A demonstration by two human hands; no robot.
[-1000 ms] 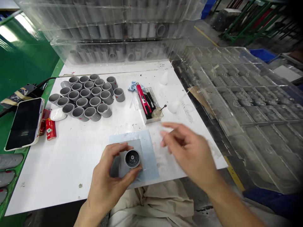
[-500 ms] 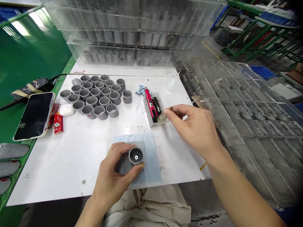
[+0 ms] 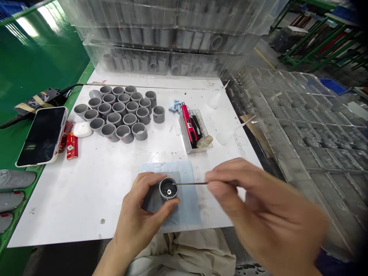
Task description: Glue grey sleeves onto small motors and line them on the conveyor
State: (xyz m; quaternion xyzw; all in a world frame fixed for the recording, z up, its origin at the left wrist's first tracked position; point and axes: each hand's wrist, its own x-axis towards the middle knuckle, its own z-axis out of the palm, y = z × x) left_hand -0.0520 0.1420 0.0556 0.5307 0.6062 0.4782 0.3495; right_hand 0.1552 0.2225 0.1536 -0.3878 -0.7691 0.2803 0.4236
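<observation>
My left hand [image 3: 140,214] grips a grey cylindrical fitting [image 3: 168,188] upright on a pale blue mat [image 3: 188,180] near the table's front edge. The fitting's open top shows a dark inside with a small white centre. My right hand [image 3: 258,207], blurred by motion, pinches a thin metal pick [image 3: 191,183] whose tip reaches into the fitting's opening. Behind stands a cluster of several grey fittings [image 3: 120,115].
A clear tray [image 3: 186,143] holds a red tool [image 3: 188,124] and a small bottle [image 3: 204,141]. A phone [image 3: 43,136], a lighter [image 3: 71,145] and a white case [image 3: 82,129] lie at left. Clear plastic compartment trays [image 3: 301,126] stand at right and stacked behind.
My right hand went to the clear tray, took the thin pick from the bottle and brought it back, its tip now in the fitting. My left hand kept holding the fitting.
</observation>
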